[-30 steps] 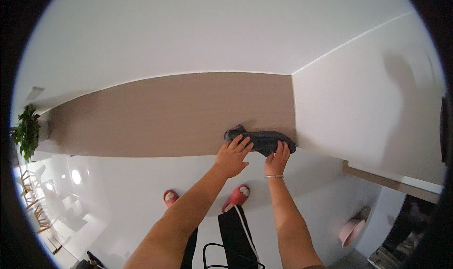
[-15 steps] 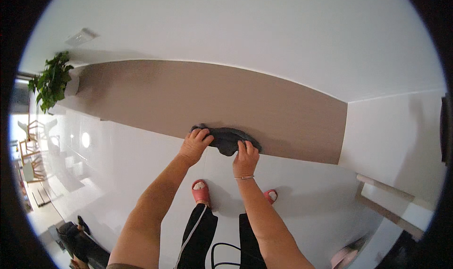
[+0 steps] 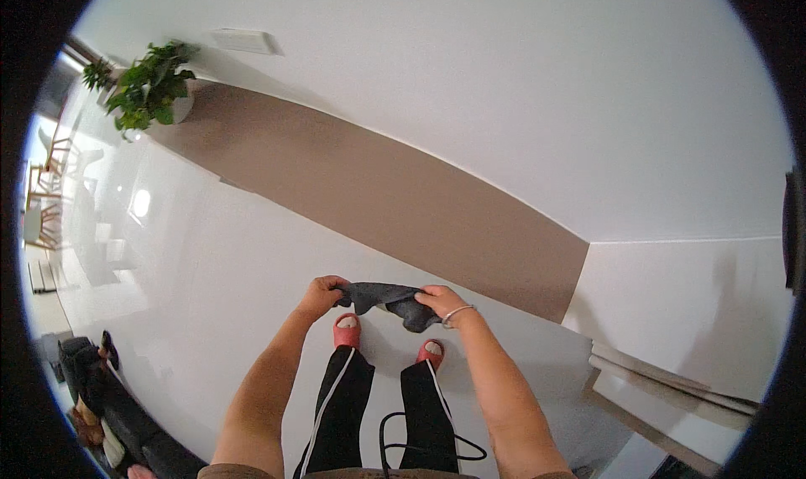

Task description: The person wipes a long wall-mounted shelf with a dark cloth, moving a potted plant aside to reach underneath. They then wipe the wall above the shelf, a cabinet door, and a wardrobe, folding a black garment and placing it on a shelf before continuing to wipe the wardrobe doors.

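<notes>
Cloth (image 3: 388, 301), dark grey and limp, hangs between our two hands above the floor, in front of our legs and over our red slippers (image 3: 347, 331). Our left hand (image 3: 321, 295) pinches its left end with fingers curled shut around the fabric, and our right hand (image 3: 442, 302) grips the other end the same way, a thin bracelet (image 3: 457, 313) on that wrist. The cloth sags a little in the middle and bunches thicker toward the right hand.

A second ago we had it pressed flat against the brown band (image 3: 395, 198) that runs along the foot of the white wall (image 3: 470, 84), both palms on it near the corner. Half a second ago it was still on the band, further along to the left. Now it is lifted clear of the band and pulled back toward our body, touching nothing but our hands. We judge that the wiping stroke on that stretch is over and the cloth is being gathered or refolded.

Further out, the glossy white floor (image 3: 201, 294) reflects light at the left. A potted green plant (image 3: 147, 88) stands at the far end of the band. Dark things lie at the lower left edge, too blurred to tell. A black cable (image 3: 395, 433) loops in front of our black trousers (image 3: 344, 412) with their white side stripe
</notes>
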The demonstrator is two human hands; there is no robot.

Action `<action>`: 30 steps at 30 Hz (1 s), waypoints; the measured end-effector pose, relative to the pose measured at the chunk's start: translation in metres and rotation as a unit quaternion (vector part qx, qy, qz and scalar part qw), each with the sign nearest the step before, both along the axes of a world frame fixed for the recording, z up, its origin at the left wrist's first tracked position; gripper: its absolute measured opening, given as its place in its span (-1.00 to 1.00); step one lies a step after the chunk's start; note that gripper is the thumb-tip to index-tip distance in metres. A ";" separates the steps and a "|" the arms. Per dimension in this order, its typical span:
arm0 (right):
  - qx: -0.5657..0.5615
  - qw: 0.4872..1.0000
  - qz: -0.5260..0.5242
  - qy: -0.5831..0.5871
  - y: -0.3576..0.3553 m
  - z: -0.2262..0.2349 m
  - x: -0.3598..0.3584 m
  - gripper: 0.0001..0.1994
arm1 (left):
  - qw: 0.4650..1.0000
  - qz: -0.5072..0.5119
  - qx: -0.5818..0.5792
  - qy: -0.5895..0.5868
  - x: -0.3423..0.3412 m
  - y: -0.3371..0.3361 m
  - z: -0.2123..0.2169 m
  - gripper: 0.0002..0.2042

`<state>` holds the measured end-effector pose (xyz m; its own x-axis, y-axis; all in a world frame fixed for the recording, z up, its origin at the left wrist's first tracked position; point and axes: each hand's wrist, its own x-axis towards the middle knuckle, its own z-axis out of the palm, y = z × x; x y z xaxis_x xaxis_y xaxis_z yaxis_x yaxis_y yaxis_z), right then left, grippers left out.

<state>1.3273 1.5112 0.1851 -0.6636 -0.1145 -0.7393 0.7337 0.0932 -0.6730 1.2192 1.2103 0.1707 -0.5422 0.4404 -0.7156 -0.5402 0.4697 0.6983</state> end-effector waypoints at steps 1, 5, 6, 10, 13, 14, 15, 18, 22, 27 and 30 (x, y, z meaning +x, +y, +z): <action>-0.073 0.995 -0.052 -0.034 0.008 0.006 0.006 -0.66 | 0.998 0.040 0.043 -0.035 0.004 -0.003 0.012 -0.77; -0.126 0.981 -0.108 -0.098 0.010 0.126 -0.009 -0.61 | 0.953 0.166 0.204 -0.152 0.029 -0.032 0.066 -0.73; -0.127 0.979 -0.122 -0.101 0.012 0.150 -0.010 -0.60 | 0.940 0.184 0.232 -0.171 0.033 -0.031 0.086 -0.71; -0.170 0.976 -0.104 -0.090 0.031 0.208 -0.008 -0.56 | 0.891 0.210 0.350 -0.200 0.055 -0.025 0.143 -0.67; -0.183 0.978 -0.092 -0.040 0.030 0.255 -0.007 -0.55 | 0.864 0.240 0.405 -0.180 0.068 -0.029 0.190 -0.63; -0.185 0.978 -0.094 -0.022 0.028 0.270 -0.009 -0.55 | 0.852 0.252 0.424 -0.174 0.070 -0.027 0.200 -0.62; -0.212 0.975 -0.059 -0.005 0.027 0.285 -0.012 -0.55 | 0.840 0.263 0.442 -0.170 0.072 -0.026 0.210 -0.61; -0.258 0.964 0.011 0.056 0.024 0.341 -0.016 -0.55 | 0.815 0.244 0.487 -0.200 0.071 -0.025 0.273 -0.59; -0.066 0.973 0.141 0.172 0.021 0.369 -0.020 -0.59 | 0.851 0.221 0.474 0.047 0.067 0.001 0.342 -0.60; 0.023 0.988 0.054 0.144 0.024 0.370 -0.012 -0.68 | 0.961 0.133 0.196 0.144 0.051 0.008 0.328 -0.79; -0.008 0.983 -0.008 0.185 0.031 0.368 0.005 -0.66 | 0.961 0.147 0.198 0.124 0.042 0.011 0.325 -0.77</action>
